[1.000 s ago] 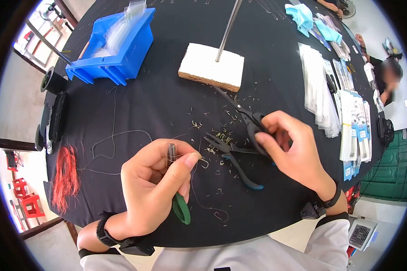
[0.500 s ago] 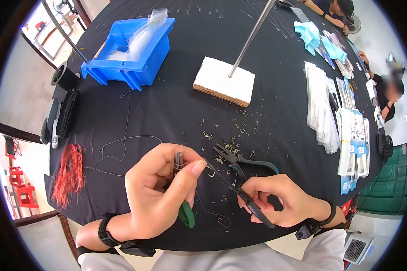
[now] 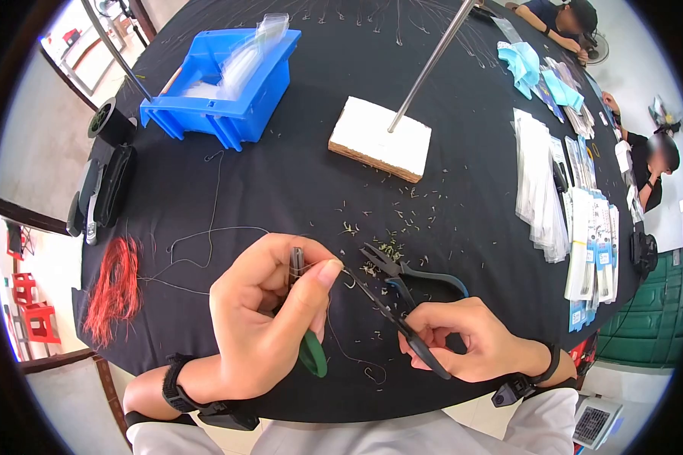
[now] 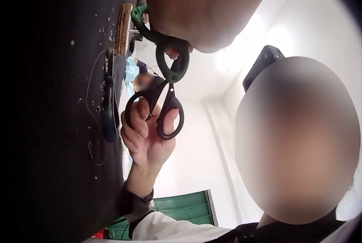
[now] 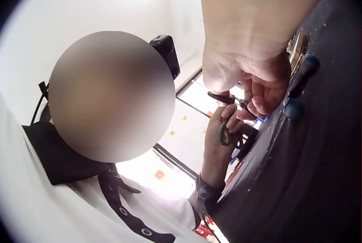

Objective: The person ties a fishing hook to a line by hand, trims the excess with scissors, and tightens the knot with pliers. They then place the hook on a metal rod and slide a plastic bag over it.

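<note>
My left hand (image 3: 262,322) curls round a tool with green loop handles (image 3: 313,356); its narrow metal end shows above the fingers. Between thumb and forefinger it pinches a small fish hook (image 3: 350,282) and thin line, the shank covered by the fingertips. Black scissors (image 3: 423,350) are in my right hand (image 3: 467,337), thumb and fingers in the loops. Their blades reach up to the left fingertips, right beside the hook. In the left wrist view, the scissors' loops (image 4: 182,121) sit just below the green ones. Pliers (image 3: 381,259) lie beyond the right hand.
Trimmings (image 3: 391,246) surround the pliers. A second hook (image 3: 369,372) on line lies near the front edge. Red thread (image 3: 114,292) is at left, a blue bin (image 3: 269,106) behind it. A white block (image 3: 379,140) holds an upright rod. Plastic sleeves (image 3: 537,197) lie at right, near two seated people.
My right hand has brought the scissors down from beside the pliers, the blades swinging to the left fingertips. My left hand keeps its pinch. The head view has shifted slightly.
</note>
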A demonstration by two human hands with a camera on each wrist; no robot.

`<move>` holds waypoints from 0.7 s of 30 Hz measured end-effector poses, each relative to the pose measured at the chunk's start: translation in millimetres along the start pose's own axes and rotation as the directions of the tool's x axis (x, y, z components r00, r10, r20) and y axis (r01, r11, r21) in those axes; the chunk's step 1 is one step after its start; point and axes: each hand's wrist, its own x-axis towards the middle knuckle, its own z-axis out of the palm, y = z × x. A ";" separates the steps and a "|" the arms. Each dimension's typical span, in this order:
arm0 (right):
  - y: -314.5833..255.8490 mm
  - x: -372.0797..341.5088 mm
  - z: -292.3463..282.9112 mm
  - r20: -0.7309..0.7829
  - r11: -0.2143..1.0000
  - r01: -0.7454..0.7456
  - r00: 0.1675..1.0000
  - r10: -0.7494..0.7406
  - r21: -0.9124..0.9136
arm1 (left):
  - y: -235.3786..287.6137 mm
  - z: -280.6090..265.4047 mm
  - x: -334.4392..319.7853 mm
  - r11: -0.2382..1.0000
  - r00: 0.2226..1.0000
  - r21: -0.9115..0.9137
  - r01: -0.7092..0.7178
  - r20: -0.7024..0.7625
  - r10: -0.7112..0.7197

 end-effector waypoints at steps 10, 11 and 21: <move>-1.0 -0.1 1.6 -0.048 0.997 0.018 0.999 -0.021 -0.070 | -1.7 0.8 1.0 0.999 1.000 -0.031 0.008 -0.011 -0.009; -1.3 -0.1 1.6 -0.048 0.997 0.017 0.999 -0.021 -0.070 | -1.7 0.7 1.0 0.999 1.000 -0.032 0.013 -0.011 -0.013; 0.4 -0.6 1.0 -0.063 0.992 0.050 0.996 -0.057 -0.113 | -1.2 -0.2 1.6 0.998 0.999 -0.050 0.040 -0.001 -0.041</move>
